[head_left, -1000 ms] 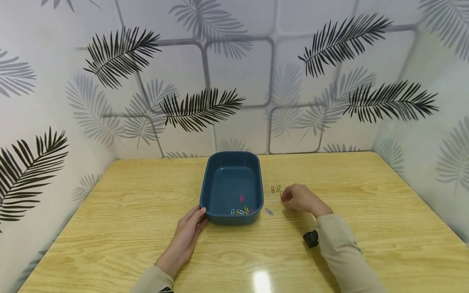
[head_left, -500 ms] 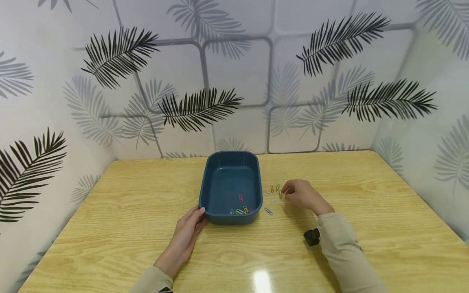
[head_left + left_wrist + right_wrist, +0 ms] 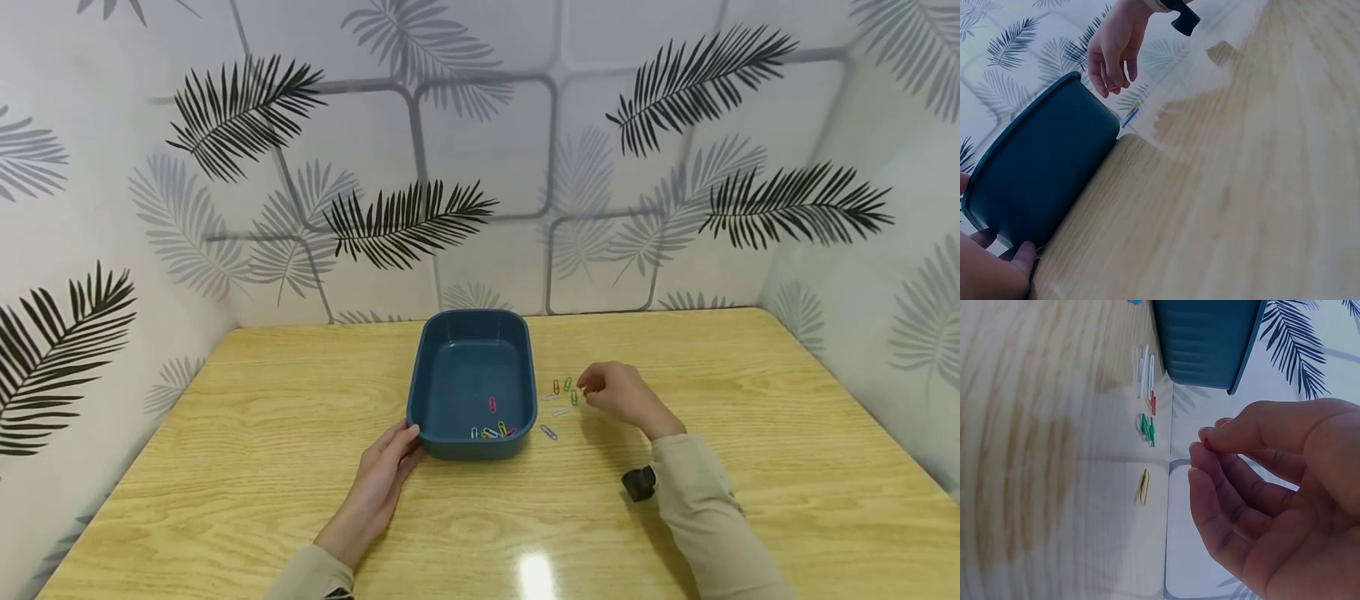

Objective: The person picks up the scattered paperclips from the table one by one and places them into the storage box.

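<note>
In the head view, the right hand (image 3: 621,393) sits slightly farther from the loose clips (image 3: 557,387) than half a second ago, so the green clip (image 3: 574,398) near its fingertips shows whole — free on the wooden table (image 3: 262,467). More clips (image 3: 491,433) lie inside the blue box (image 3: 474,450), towards its near wall.

In the left wrist view, the left hand (image 3: 991,269) grips the box's corner between thumb and fingers.

In the right wrist view, the right thumb meets a fingertip — whether a clip is pinched there I cannot tell; a yellow clip (image 3: 1145,486) lies apart from them. No view shows a readable brand, label or writing.
</note>
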A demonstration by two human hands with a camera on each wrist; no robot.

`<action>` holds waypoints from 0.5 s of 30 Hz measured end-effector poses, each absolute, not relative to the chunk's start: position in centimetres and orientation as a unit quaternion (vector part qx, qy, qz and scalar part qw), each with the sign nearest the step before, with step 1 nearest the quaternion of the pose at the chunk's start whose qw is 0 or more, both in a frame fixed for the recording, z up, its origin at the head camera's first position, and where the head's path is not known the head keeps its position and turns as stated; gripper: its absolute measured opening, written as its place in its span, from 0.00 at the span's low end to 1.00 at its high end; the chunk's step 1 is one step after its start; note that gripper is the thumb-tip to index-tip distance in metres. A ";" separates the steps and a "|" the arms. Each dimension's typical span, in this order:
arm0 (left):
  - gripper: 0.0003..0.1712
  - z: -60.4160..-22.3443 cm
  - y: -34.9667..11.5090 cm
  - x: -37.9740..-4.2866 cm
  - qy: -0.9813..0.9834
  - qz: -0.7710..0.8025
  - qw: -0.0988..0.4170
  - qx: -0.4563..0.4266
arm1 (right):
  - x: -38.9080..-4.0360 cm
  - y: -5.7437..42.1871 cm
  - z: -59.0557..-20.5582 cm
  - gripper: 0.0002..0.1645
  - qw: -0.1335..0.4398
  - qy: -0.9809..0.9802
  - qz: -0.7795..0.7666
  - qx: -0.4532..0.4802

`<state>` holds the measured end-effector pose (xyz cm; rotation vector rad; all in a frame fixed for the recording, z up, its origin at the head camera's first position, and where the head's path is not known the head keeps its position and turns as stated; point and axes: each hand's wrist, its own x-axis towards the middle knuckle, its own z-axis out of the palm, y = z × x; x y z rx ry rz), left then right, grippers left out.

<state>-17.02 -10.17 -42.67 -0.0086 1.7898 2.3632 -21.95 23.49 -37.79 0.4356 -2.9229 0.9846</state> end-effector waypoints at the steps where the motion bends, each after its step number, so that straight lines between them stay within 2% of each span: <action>1: 0.33 -42.7 -10.2 -17.0 0.602 0.794 0.089 -0.004 | -22.0 23.5 -37.8 0.10 0.015 -0.938 0.316 0.140; 15: 0.32 -42.4 -10.1 -17.1 0.603 0.793 0.090 -0.007 | -22.0 23.1 -37.5 0.08 0.036 -0.940 0.310 0.138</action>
